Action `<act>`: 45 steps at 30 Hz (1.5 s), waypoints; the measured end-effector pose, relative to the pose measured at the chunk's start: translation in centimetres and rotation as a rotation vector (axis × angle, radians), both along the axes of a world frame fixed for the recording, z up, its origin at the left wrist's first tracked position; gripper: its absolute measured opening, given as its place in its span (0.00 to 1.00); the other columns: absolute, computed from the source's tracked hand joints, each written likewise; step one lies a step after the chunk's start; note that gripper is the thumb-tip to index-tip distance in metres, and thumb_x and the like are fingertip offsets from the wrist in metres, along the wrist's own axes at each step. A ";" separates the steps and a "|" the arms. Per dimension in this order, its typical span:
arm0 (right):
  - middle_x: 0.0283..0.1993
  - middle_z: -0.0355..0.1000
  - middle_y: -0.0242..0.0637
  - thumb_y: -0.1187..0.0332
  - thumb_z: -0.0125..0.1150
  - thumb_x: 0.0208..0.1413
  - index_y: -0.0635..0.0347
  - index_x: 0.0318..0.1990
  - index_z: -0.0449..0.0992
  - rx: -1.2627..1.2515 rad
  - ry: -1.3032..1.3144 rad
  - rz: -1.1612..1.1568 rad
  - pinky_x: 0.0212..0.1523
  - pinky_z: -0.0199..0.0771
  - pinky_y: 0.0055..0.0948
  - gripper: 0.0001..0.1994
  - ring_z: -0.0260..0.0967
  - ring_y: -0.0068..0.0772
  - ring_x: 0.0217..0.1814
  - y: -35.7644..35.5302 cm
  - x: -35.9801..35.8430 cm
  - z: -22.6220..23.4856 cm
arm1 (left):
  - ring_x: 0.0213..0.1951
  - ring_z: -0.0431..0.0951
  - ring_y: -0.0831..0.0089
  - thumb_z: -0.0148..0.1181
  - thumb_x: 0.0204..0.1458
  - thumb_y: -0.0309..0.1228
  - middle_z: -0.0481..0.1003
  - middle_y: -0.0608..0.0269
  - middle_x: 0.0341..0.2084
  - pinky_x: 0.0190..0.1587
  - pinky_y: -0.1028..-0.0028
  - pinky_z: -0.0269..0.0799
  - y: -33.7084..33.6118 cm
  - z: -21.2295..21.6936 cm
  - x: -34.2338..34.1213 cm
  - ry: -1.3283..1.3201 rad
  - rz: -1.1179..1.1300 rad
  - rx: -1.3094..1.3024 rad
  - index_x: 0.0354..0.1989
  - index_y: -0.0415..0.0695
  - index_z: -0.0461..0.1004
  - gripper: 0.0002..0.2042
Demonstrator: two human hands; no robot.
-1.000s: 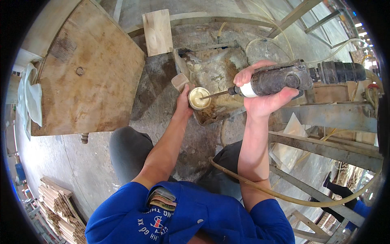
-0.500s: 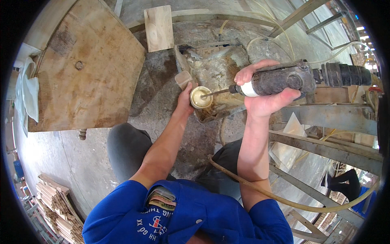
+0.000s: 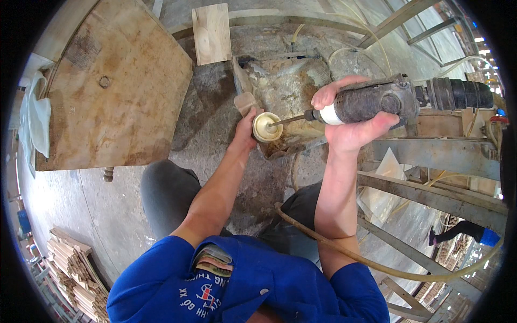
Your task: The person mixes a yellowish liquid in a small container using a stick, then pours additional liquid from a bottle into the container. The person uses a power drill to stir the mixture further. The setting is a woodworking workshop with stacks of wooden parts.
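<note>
My left hand is closed around the side of a small round cup with pale cream-coloured stuff inside. A flat light-brown piece sticks up just beyond those fingers; whether the hand touches it I cannot tell. In my right hand is a dark, worn power drill with a white collar, lying nearly level and pointing left. Its long thin bit reaches down into the cup's contents. Beneath the cup is a crusted, stained tray on the floor.
On the left stands a large wooden panel with plastic sheeting at its edge. A pale board lies at the back. Metal frame bars and a hose fill the right. Wood strips are stacked lower left.
The cup, drill and both hands stay in nearly the same place. At the far right, the dark-clothed leg of another person has shifted position. The view has moved slightly.
</note>
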State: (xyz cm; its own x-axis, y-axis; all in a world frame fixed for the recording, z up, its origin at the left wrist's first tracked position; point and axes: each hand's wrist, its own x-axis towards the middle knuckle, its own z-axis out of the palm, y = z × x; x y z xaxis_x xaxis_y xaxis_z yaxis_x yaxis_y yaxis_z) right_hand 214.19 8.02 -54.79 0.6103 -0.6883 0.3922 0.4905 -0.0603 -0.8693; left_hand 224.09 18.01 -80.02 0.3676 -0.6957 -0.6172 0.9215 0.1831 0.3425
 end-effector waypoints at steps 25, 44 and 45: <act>0.17 0.65 0.40 0.20 0.34 0.34 0.65 0.25 0.66 0.018 -0.033 0.021 0.20 0.67 0.30 0.46 0.65 0.34 0.18 -0.4 -0.1 0.0 | 0.41 0.74 0.63 0.48 0.55 0.44 0.74 0.57 0.39 0.45 0.62 0.70 0.3 0.7 0.0 0.060 -0.005 0.035 0.43 0.39 0.70 0.19; 0.18 0.66 0.42 0.20 0.36 0.33 0.66 0.28 0.65 0.020 -0.053 -0.004 0.20 0.67 0.30 0.46 0.64 0.34 0.18 0.1 -0.2 -0.2 | 0.41 0.74 0.63 0.45 0.55 0.48 0.74 0.58 0.39 0.45 0.60 0.70 0.1 0.9 0.1 0.046 -0.016 0.028 0.44 0.44 0.69 0.20; 0.18 0.66 0.41 0.20 0.36 0.33 0.65 0.28 0.66 0.026 -0.073 0.018 0.20 0.67 0.31 0.46 0.64 0.34 0.18 0.1 -0.2 -0.1 | 0.41 0.74 0.63 0.45 0.55 0.48 0.74 0.58 0.39 0.45 0.60 0.70 0.1 0.7 0.2 0.044 0.001 0.021 0.44 0.44 0.69 0.20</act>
